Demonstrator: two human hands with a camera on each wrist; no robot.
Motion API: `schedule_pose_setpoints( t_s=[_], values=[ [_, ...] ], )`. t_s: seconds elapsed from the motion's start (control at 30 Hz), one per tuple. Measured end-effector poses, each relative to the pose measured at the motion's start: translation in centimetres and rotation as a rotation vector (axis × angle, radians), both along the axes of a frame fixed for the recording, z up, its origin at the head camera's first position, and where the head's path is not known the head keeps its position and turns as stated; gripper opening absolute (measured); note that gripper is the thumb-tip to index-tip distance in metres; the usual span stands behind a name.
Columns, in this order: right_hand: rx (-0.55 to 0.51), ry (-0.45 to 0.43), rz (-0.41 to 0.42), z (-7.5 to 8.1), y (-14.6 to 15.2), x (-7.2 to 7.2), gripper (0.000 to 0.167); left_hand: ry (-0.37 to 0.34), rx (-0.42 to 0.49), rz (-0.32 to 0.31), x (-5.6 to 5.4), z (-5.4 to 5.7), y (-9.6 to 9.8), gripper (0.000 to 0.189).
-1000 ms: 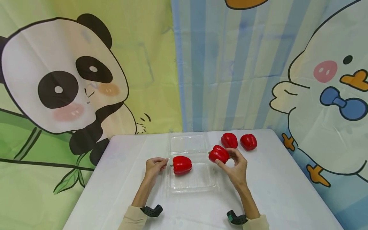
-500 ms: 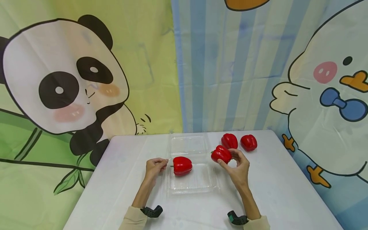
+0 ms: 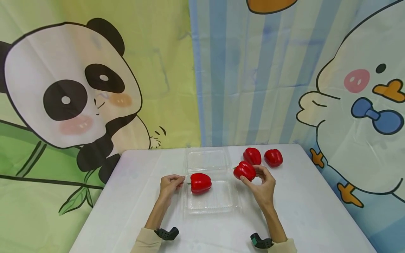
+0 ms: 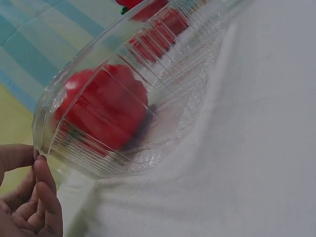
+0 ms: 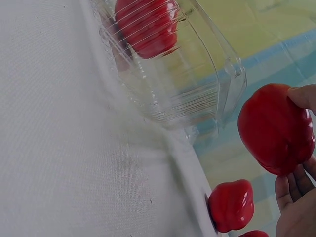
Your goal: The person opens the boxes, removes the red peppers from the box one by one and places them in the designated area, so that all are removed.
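Observation:
My left hand (image 3: 171, 185) pinches the left rim of a clear plastic clamshell container (image 3: 218, 200) between thumb and fingertips. Inside the container, toward its left side, lies a red bell pepper (image 3: 200, 183), seen through the ribbed wall in the left wrist view. My right hand (image 3: 263, 182) grips a second red bell pepper (image 3: 244, 170) between thumb and fingers, its stem pointing left. In the right wrist view, that held pepper (image 5: 276, 129) is raised beside the container's right edge.
Two more red bell peppers, one nearer the middle (image 3: 252, 156) and one farther right (image 3: 273, 157), lie at the back right of the white table (image 3: 316, 211). The container's lid (image 3: 207, 160) lies folded back behind its base. A printed curtain (image 3: 234, 70) hangs behind.
My right hand has moved slightly to the right with its pepper, away from the container. My left hand stays at the container's rim.

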State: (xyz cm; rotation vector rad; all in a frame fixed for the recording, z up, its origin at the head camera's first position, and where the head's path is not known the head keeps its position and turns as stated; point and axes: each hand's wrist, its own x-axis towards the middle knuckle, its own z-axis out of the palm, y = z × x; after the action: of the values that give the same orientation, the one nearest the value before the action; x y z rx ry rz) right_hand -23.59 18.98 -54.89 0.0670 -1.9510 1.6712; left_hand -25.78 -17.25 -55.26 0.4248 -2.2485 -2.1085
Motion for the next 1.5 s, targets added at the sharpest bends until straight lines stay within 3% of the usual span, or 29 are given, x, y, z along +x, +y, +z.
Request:
schedule_pose_setpoints(
  t_s=[0.37,0.77,1.1,1.5],
  values=[
    [-0.004,0.002,-0.062,-0.2,0.1,-0.2,0.062,0.008,-0.01,0.001,-0.1,-0.1,0.0,0.019],
    [-0.001,-0.058,-0.187,-0.5,-0.1,-0.7,0.063,0.006,-0.016,-0.001,-0.2,0.0,-0.1,0.019],
    [-0.024,-0.037,-0.194,-0.9,0.4,-0.4,0.06,0.004,-0.007,-0.01,0.1,-0.2,0.0,0.024],
    [0.002,-0.086,-0.254,-1.8,0.7,-0.6,0.061,0.012,-0.018,0.003,0.0,-0.3,0.0,0.021]
  ],
)
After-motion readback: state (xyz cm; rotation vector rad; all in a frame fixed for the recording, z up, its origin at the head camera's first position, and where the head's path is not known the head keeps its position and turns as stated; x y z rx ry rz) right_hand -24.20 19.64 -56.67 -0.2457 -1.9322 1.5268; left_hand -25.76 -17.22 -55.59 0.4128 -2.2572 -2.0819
